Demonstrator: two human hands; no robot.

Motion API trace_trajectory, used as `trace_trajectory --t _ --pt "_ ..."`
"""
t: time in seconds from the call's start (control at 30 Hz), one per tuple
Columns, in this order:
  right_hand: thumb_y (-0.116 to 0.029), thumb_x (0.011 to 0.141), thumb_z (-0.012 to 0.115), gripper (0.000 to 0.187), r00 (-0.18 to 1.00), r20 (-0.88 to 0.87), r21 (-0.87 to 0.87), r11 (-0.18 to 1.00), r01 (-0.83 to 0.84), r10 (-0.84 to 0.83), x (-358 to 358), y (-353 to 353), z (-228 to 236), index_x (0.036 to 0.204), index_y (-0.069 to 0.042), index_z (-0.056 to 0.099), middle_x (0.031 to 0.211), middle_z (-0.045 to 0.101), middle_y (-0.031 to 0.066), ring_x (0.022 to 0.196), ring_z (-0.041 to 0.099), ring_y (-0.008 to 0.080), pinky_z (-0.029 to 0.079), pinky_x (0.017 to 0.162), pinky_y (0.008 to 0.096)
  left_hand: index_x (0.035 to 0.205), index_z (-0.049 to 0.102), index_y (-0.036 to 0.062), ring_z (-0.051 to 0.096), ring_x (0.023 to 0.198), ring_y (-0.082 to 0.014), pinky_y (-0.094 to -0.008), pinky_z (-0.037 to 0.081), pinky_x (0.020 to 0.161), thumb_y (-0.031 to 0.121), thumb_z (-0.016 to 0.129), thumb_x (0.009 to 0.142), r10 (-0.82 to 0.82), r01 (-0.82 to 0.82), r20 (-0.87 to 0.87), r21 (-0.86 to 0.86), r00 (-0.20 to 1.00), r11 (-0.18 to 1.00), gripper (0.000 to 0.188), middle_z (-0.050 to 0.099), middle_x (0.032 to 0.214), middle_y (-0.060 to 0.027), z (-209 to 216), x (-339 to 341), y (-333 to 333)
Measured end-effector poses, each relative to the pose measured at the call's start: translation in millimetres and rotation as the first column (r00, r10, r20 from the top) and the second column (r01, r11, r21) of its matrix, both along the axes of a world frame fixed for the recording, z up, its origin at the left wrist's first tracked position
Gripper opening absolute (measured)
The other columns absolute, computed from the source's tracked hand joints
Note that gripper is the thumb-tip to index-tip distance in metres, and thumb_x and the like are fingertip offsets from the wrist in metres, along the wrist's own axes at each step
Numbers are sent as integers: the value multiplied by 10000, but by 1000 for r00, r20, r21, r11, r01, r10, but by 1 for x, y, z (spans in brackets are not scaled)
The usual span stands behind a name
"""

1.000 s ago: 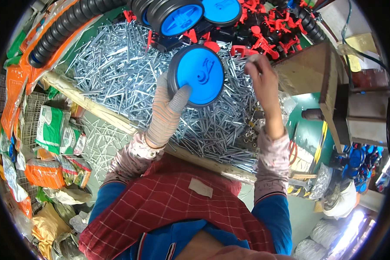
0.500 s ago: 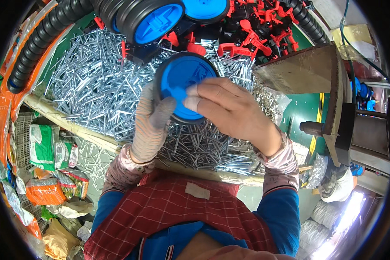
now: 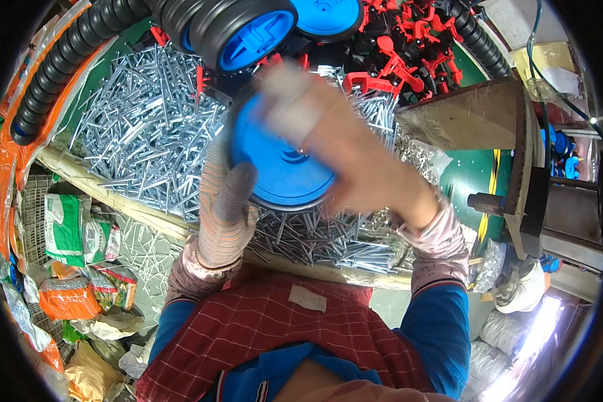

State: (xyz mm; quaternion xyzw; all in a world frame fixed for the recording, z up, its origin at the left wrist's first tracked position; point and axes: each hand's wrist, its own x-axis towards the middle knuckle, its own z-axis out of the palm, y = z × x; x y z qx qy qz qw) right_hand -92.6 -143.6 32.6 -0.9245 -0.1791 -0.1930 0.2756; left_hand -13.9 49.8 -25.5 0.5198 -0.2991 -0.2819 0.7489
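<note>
The left hand [image 3: 222, 213] holds the wheel [image 3: 281, 179]; an uneven push from the blurred right hand [image 3: 345, 151], grip unclear, could dislodge it.

On the left, a green-and-white bag [image 3: 65, 229] lay beside a grey mesh crate [image 3: 35, 204], with an orange bag [image 3: 68, 300] just below it and a crumpled tan bag [image 3: 87, 374] farther down. On the right, yellow-and-black tape [image 3: 495, 173] crossed the green counter [image 3: 463, 175]. Near the rim, a dark cable [image 3: 530, 48] curved downward, and a white sack [image 3: 521, 291] sat above a pale sack [image 3: 502, 329].
</note>
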Motion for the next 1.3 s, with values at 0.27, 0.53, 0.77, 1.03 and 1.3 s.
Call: trace_trajectory --t 0.27,0.53,0.77,1.03,1.3 --pt "-102 885 502 193 234 -42 -716 193 671 -971 -27 -215 -107 1045 -31 585 1020 689 221 911 675 425 546 784 531 1352 428 5 619 998 -188 -313 512 854 239 700 917 -230 230 82 11 970 973 564 601 1226 -154 -6 -14 12" --pt "-185 958 551 188 578 72 -291 538 791 -813 -40 -156 -87 1000 -5 587 925 669 228 894 645 422 500 790 492 1043 588 25 686 795 -262 -338 560 726 315 967 564 -261 23 526 417 810 909 676 663 924 -119 -5 -29 18" --pt "-237 1056 490 273 766 -581 669 375 642 -277 -108 -29 -45 1089 0 620 836 636 31 681 577 83 449 547 223 989 565 56 643 734 -198 -311 523 664 329 1006 477 -106 128 483 -13 869 992 728 628 847 -59 -34 -29 26" --pt "-248 1057 492 292 781 -603 623 515 588 -162 -121 -10 -35 1109 3 632 793 631 12 616 533 52 414 524 208 1006 554 54 653 849 -186 -311 526 746 307 1011 464 -241 213 372 116 896 970 753 644 899 -67 -29 -25 17" --pt "-152 1022 541 189 814 -550 514 692 508 -189 -91 -16 -25 1056 8 637 777 632 66 630 572 150 461 584 292 1135 514 21 656 963 -222 -359 545 803 203 931 611 -203 162 379 138 903 977 694 656 1064 -144 -16 3 14"
